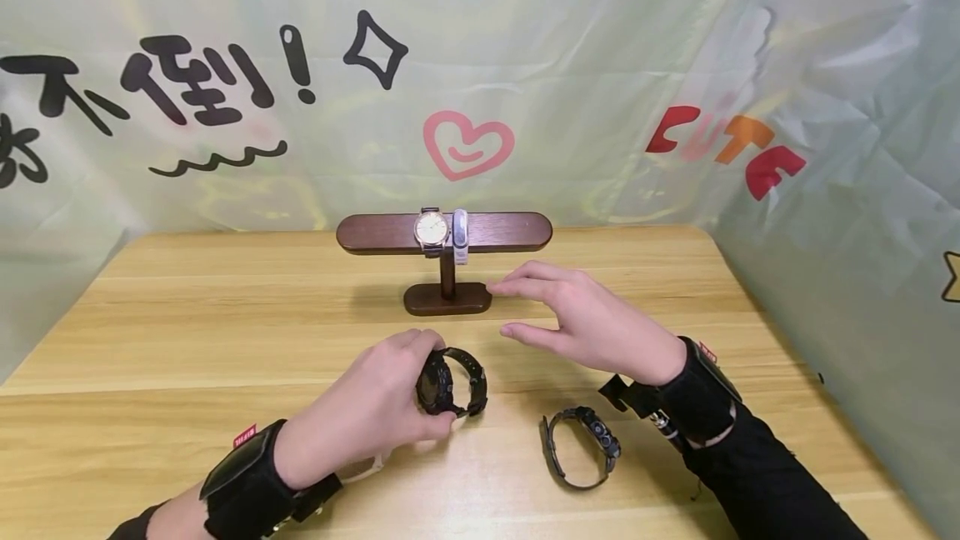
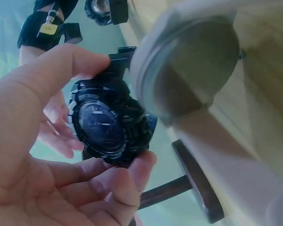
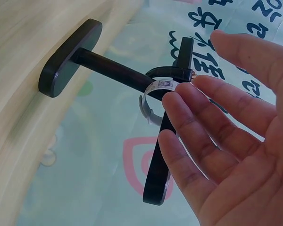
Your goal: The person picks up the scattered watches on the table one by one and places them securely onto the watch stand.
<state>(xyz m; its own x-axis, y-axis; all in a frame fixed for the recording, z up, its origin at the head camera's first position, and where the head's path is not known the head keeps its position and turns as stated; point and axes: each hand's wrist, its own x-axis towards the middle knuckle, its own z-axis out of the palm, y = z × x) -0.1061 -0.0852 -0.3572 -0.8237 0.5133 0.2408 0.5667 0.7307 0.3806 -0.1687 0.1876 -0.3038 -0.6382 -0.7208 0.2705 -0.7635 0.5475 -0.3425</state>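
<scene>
My left hand [image 1: 371, 398] pinches a chunky black wristwatch [image 1: 433, 387] by its case, thumb on one side and fingers on the other. In the left wrist view, its dark round dial [image 2: 101, 125] faces the camera. My right hand [image 1: 581, 319] hovers with extended fingers beside a dark wooden watch stand [image 1: 510, 232], holding nothing. On the stand's crossbar sit a gold-rimmed watch [image 1: 431, 229] with a dark strap and, against it, a pale fitness band [image 1: 461, 233].
A second dark wristwatch [image 1: 597, 433] lies on its side on the wooden table [image 1: 225, 298], below the right hand. A pale-strapped watch [image 1: 363, 467] is mostly hidden under the left wrist. A printed cloth backdrop [image 1: 562, 65] rises behind the table and along its sides.
</scene>
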